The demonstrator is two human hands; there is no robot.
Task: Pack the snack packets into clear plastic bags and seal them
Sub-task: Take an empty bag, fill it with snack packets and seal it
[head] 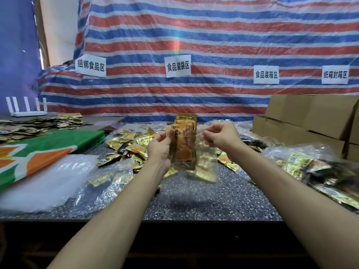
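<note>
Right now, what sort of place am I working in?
Probably a makeshift food-packing station: paper zone signs on a striped tarp, gold snack packets heaped on the speckled table, cardboard boxes stacked at right.

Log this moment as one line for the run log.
phase: bagging | left hand: grips snack packets | right hand: pinches mouth of clear plastic bag | packets: partly inside, tops out | seal: not yet

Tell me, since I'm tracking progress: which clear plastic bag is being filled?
The clear plastic bag held up between left hand and right hand, orange snack packets sticking from its top; the other bags lie on the table.
</note>
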